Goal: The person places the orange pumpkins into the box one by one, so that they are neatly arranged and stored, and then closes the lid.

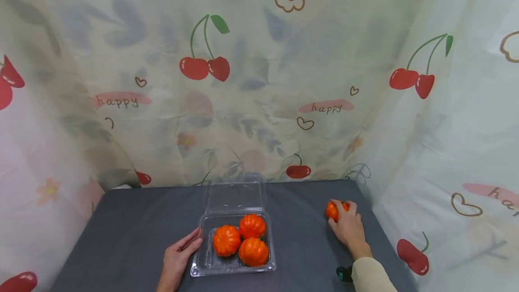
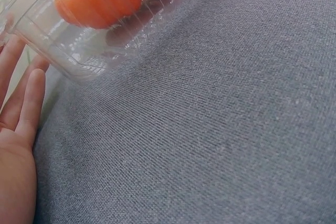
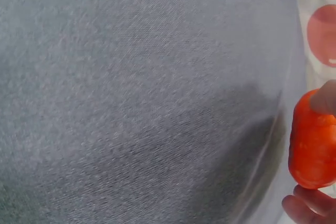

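Observation:
A clear plastic clamshell box [image 1: 206,268] stands on the table, its lid [image 1: 235,196] tipped back. Inside it sit three small orange pumpkins: one at the left [image 1: 226,240], another pumpkin [image 1: 252,225] at the back right, a third pumpkin [image 1: 253,252] at the front right. My left hand [image 1: 178,254] is at the box's left side with fingers fairly straight; in the left wrist view, fingertips [image 2: 34,77] lie close to the clear wall. Off to the right, my right hand [image 1: 349,227] grips another orange pumpkin [image 1: 331,211]. The right wrist view shows that pumpkin [image 3: 313,148] between thumb and fingers.
Dark grey cloth covers the table [image 1: 134,238]. A patterned curtain [image 1: 251,102] with cherries hangs behind and along both sides. The held pumpkin is near the table's right edge. A dark band [image 1: 344,274] shows at the right sleeve.

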Available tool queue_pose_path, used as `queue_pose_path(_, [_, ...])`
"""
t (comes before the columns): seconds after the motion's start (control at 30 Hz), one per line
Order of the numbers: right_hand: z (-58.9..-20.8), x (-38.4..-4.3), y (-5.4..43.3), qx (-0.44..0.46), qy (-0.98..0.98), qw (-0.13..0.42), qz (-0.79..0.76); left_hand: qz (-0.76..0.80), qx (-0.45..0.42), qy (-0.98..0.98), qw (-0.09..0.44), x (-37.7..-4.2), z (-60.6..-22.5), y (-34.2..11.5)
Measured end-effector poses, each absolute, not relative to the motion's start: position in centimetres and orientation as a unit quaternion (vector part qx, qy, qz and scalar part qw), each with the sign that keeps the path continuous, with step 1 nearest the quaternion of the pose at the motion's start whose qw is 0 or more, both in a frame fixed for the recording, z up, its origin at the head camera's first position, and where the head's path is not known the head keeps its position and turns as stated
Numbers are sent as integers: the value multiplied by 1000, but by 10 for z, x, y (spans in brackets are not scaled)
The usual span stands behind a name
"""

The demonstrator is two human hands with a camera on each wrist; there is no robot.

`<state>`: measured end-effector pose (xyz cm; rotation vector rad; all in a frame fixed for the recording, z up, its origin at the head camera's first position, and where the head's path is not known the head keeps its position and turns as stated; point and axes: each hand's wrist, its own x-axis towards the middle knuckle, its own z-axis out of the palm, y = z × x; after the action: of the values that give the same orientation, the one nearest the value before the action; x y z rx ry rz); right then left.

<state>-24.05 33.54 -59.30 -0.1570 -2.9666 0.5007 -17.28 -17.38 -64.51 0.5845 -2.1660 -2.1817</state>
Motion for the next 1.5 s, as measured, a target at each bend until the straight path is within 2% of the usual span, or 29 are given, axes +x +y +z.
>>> queue_pose_path(0.43, [-576,-241,314,-19,-981,73,176,-693,189,-695,9,-173,-644,-173])
queue_pose_path(0.87, [-553,-239,291,14,-976,119,182,-699,180,-692,8,-175,-644,-173])
queue_pose_path(1.5, [-526,-225,257,69,-965,156,197,-703,177,-689,14,-171,-643,-172])
